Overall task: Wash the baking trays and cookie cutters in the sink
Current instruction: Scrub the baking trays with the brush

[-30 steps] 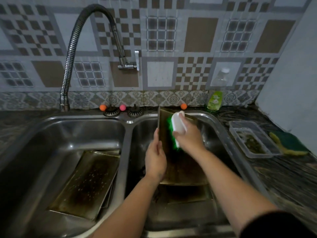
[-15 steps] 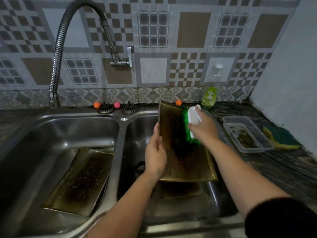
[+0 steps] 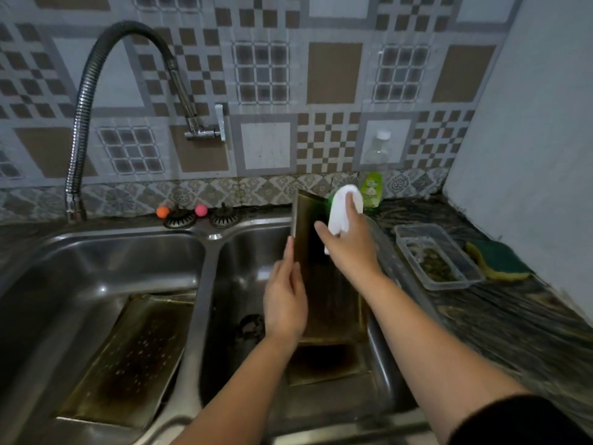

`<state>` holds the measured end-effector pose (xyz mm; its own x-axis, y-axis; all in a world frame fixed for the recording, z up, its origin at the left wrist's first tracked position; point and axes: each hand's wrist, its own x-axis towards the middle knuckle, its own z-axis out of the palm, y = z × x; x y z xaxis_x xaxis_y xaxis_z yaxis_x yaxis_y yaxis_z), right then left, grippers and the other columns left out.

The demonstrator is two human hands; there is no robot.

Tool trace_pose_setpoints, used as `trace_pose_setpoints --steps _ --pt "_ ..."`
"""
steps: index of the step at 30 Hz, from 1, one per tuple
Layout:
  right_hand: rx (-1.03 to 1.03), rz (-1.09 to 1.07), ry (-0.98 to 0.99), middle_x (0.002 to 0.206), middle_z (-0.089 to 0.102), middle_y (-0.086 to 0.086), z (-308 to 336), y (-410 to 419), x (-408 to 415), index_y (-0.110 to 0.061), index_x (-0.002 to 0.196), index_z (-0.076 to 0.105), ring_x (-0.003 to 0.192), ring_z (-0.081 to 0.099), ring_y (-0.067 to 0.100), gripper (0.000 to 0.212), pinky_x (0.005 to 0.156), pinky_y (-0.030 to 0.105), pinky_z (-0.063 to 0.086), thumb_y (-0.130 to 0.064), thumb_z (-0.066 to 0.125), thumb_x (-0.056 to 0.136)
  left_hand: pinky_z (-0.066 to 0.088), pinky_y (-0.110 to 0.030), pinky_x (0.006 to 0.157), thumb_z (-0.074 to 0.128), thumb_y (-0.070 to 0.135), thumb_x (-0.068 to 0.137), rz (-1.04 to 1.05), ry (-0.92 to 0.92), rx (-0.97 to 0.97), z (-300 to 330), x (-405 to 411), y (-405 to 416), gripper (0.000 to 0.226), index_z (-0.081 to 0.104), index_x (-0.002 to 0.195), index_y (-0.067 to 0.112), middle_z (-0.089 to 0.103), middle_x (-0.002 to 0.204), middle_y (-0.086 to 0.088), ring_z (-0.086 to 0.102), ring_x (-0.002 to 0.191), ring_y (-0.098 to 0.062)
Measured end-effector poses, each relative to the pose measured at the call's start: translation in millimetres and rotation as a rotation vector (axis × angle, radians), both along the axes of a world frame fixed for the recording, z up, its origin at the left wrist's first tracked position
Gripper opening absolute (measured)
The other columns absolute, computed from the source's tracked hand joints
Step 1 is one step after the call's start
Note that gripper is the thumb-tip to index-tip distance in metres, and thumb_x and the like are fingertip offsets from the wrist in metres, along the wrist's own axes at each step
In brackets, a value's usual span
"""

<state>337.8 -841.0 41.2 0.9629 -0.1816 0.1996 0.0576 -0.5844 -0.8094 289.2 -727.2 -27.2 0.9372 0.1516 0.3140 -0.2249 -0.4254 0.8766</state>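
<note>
Steel sink (image 3: pixel 205 252) (scorched flat tray (image 3: pixel 324 284))

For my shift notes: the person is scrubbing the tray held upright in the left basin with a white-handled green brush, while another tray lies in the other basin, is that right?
Not quite. The head view shows the scrubbed tray held upright in the right basin, steadied by the left hand, while the right hand works the brush. The other tray lies in the left basin.

Bare forearms, a black sleeve (image 3: pixel 526 422) at the right elbow

The green label on the soap bottle (image 3: pixel 372 191) seems to bear print, too blurred to read.
</note>
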Motion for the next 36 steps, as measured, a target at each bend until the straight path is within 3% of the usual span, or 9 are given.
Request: trace_pose_setpoints --steps 2,5,9,16,19,22,29,33,36 --pt "0.041 -0.009 -0.021 0.158 0.018 0.006 23.2 4.6 9.0 -0.033 0.152 -0.002 0.141 0.025 0.027 0.09 0.11 0.039 0.029 -0.051 0.058 0.088 0.045 -0.009 0.078 0.038 0.023 0.103 -0.004 -0.032 0.13 2.1 -7.8 -9.9 0.052 0.021 0.15 0.036 0.054 0.119 0.008 0.053 0.092 0.004" --pt "0.065 -0.1 -0.066 0.154 0.024 0.009 36.6 16.9 10.9 -0.028 0.153 0.001 0.138 0.032 0.028 0.095 0.106 0.037 0.034 -0.048 0.064 0.085 0.055 -0.034 0.061 0.035 0.031 0.102 0.012 -0.087 0.363 5.2 -18.0 -20.6 0.056 0.01 0.151 0.04 0.05 0.123 0.008 0.06 0.079 -0.011" --pt "0.167 -0.225 -0.093 0.149 0.033 0.007 33.9 24.0 9.4 -0.025 0.154 0.007 0.133 0.04 0.027 0.091 0.098 0.031 0.036 -0.035 0.067 0.086 0.051 -0.028 0.059 0.026 0.044 0.102 0.004 -0.035 0.499 10.5 -25.0 -12.6 0.058 -0.005 0.15 0.042 0.048 0.132 0.009 0.063 0.08 -0.012" --pt "0.731 -0.049 -0.075 0.153 0.033 0.0 38.9 7.9 6.5 -0.027 0.151 0.021 0.118 0.048 0.009 0.08 0.086 0.026 0.048 -0.014 0.064 0.085 0.026 -0.039 0.114 0.023 0.063 0.095 -0.121 0.291 0.13 12.5 11.5 36.8 0.057 0.004 0.148 0.052 0.018 0.159 0.005 0.027 0.143 -0.019" --pt "0.936 -0.01 -0.022 0.147 0.043 0.003 39.0 3.2 9.0 -0.028 0.149 0.029 0.118 0.057 0.023 0.082 0.096 0.044 0.05 -0.016 0.066 0.076 0.022 -0.044 0.117 0.026 0.078 0.083 -0.122 0.348 0.036 9.3 23.1 51.4 0.069 -0.002 0.143 0.058 0.022 0.158 0.005 0.024 0.145 -0.02" --pt "1.001 0.035 -0.007 0.135 0.052 0.002 38.9 0.8 9.3 -0.024 0.149 0.029 0.106 0.064 0.022 0.072 0.085 0.037 0.054 -0.005 0.058 0.086 0.027 -0.029 0.11 0.042 0.064 0.089 -0.143 0.299 -0.158 8.7 22.7 55.7 0.068 0.008 0.147 0.053 0.038 0.15 0.011 0.035 0.136 -0.011" --pt "0.56 0.008 -0.056 0.145 0.038 -0.004 49.4 -22.8 8.6 -0.029 0.148 0.031 0.116 0.047 0.011 0.066 0.065 0.009 0.045 -0.017 0.061 0.091 0.039 -0.022 0.104 0.051 0.042 0.095 -0.004 0.072 -0.286 9.7 20.4 69.8 0.056 0.027 0.145 0.051 0.045 0.137 0.023 0.046 0.124 0.001" --pt "0.142 -0.009 -0.158 0.147 0.04 -0.001 58.1 -28.4 9.4 -0.033 0.148 0.029 0.123 0.044 0.015 0.071 0.086 0.02 0.036 -0.023 0.065 0.088 0.032 0.007 0.079 0.05 0.034 0.099 0.089 -0.006 -0.232 19.1 23.8 66.1 0.057 0.025 0.149 0.04 0.041 0.126 0.03 0.038 0.103 0.028" --pt "-0.087 0.023 -0.161 0.146 0.042 0.001 54.0 -9.2 -0.5 -0.035 0.148 0.027 0.126 0.046 0.022 0.077 0.087 0.024 0.043 -0.025 0.07 0.084 0.031 0.01 0.077 0.048 0.032 0.099 0.114 -0.036 -0.25 29.5 29.9 54.9 0.055 0.026 0.15 0.038 0.043 0.122 0.032 0.038 0.098 0.032"
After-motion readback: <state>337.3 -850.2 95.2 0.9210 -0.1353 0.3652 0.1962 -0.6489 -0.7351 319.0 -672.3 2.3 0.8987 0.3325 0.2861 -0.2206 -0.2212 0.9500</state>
